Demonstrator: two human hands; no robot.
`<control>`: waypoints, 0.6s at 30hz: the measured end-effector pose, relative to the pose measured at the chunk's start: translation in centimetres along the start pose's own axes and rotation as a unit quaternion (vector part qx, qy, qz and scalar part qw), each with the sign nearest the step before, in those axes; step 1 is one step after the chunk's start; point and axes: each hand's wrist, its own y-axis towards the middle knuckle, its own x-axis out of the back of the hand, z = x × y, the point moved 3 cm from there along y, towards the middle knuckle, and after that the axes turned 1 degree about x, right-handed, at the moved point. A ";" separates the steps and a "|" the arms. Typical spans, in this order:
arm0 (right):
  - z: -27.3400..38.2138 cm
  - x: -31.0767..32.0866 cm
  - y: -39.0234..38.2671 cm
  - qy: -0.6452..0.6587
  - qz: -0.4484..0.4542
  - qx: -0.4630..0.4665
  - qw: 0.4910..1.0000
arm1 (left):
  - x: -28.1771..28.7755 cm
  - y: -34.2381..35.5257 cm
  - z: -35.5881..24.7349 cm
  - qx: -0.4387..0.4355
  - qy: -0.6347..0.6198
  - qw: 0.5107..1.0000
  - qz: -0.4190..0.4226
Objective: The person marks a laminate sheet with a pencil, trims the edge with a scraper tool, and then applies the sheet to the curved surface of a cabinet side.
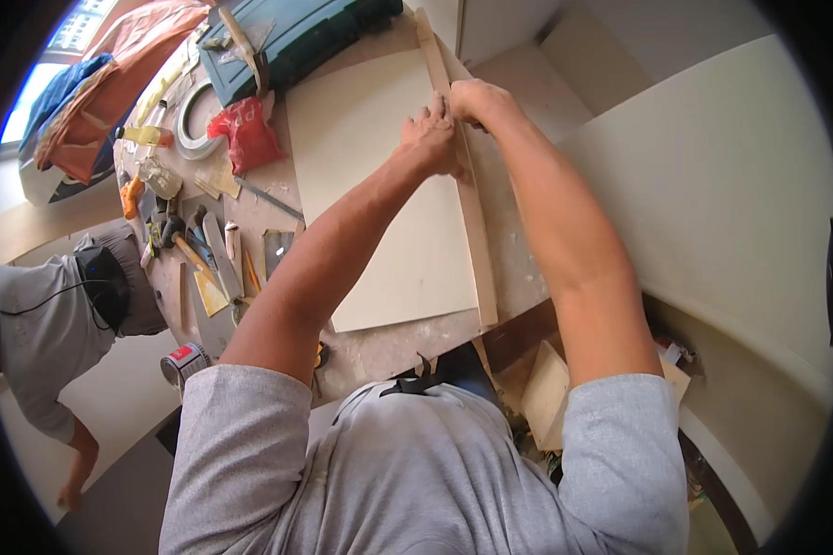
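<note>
A pale rectangular board [393, 250] lies on the workbench, with a long narrow wooden strip [477, 250] along its right edge. My left hand [429, 143] rests on the strip and the board's edge toward the far end, its fingers spread and pressing down. Just right of it, my right hand [478, 100] is curled at the strip's outer side. Its fingers are closed, and what they hold, if anything, is hidden beneath the hand.
Left of the board lie a red bag [247, 136], a roll of edging tape [194, 120], a hammer [190, 245] and several hand tools. A green case [305, 42] stands at the far side. A tin [185, 363] sits near left. Another person [55, 305] is at left.
</note>
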 end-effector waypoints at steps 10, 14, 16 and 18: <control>-0.9 -6.7 -5.6 0.004 0.011 0.002 1.000 | -0.6 1.2 0.4 0.035 0.029 0.999 -0.018; -2.8 -10.9 -8.3 0.050 -0.014 -0.027 0.998 | -0.3 0.8 -0.7 0.045 0.047 0.998 -0.007; -3.2 -12.5 -10.1 0.032 -0.010 -0.017 0.999 | -0.1 0.3 -0.7 0.040 0.046 0.998 -0.006; -3.4 -13.9 -12.4 0.041 -0.027 -0.021 0.999 | 0.2 0.0 -1.0 0.033 0.045 0.998 -0.006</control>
